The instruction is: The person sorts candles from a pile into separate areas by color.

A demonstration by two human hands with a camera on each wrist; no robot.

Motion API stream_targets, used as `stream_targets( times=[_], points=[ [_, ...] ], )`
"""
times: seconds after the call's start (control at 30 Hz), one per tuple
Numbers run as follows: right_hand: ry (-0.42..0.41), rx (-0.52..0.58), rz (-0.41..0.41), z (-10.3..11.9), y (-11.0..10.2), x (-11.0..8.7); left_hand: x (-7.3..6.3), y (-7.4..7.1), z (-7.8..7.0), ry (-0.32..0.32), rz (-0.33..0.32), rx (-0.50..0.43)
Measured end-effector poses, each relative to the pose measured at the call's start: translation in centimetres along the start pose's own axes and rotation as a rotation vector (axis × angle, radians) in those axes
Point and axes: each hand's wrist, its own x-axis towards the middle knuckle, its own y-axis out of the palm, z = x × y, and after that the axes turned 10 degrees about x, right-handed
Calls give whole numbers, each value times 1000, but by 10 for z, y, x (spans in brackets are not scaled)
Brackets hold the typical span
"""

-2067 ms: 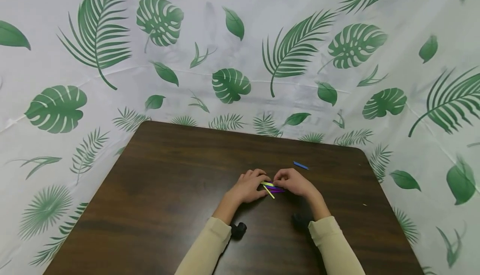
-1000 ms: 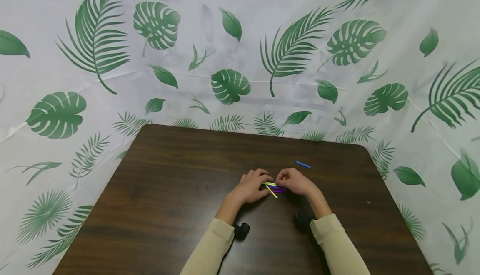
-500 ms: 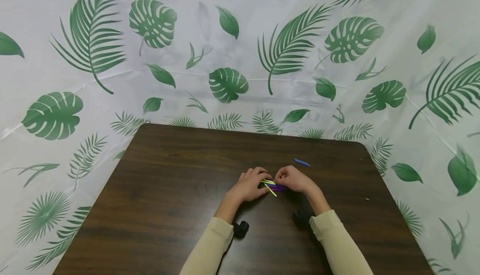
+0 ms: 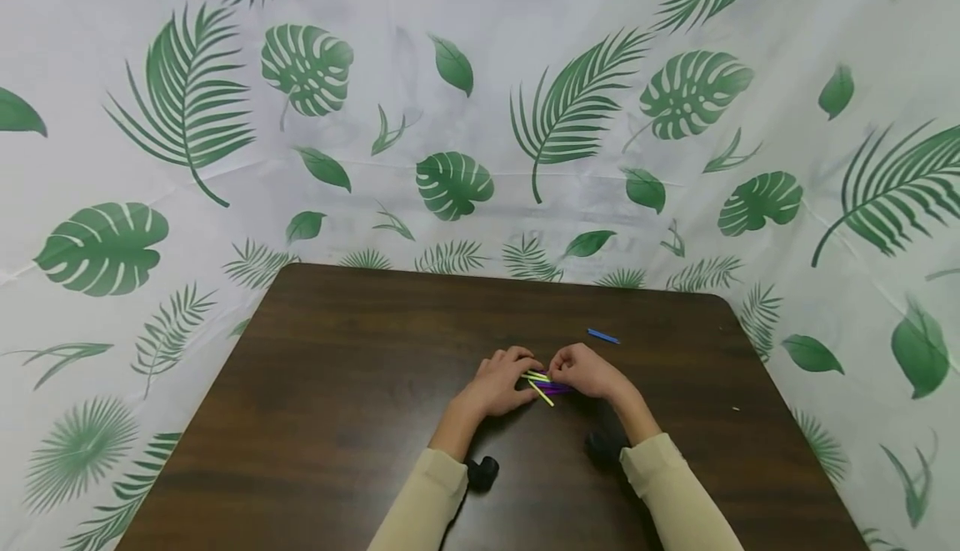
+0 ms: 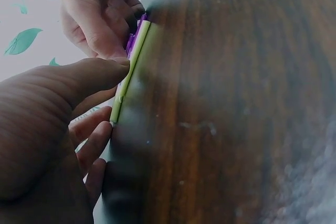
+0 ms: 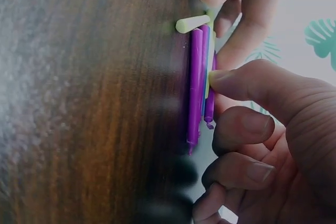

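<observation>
A small bundle of thin candles, purple, yellow and a little blue, lies on the table between the hands; wick-like tips show on the purple candles [image 6: 195, 87]. My left hand [image 4: 498, 383] spreads around the bundle's left end, thumb on the near side and relaxed fingers beyond. From the right, my right hand [image 4: 585, 370] pinches a yellow candle [image 6: 209, 61] in the bundle with thumb and forefinger, its other fingers curled. Another yellow candle [image 4: 541, 393] sticks out at a slant towards me. Fingers partly cover the bundle.
A single blue candle [image 4: 603, 336] lies apart, beyond the right hand. A tiny pale scrap [image 4: 736, 408] sits on the right of the dark wooden table [image 4: 315, 401]. A white leaf-print cloth [image 4: 360, 159] hangs behind the table. Black wrist cameras sit below both wrists.
Both hands stay around the bundle with only slight finger movement at the right hand. Less blue shows in the bundle than two seconds ago. The head view has shifted slightly.
</observation>
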Motion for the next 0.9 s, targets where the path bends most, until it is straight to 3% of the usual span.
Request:
stream_targets(
  times=[0.3, 0.9],
  points=[
    [-37, 25, 30, -6, 10, 1, -9, 10, 5, -26, -20, -28],
    [-48, 17, -14, -9, 0, -11, 2, 12, -3, -1, -35, -29]
  ],
)
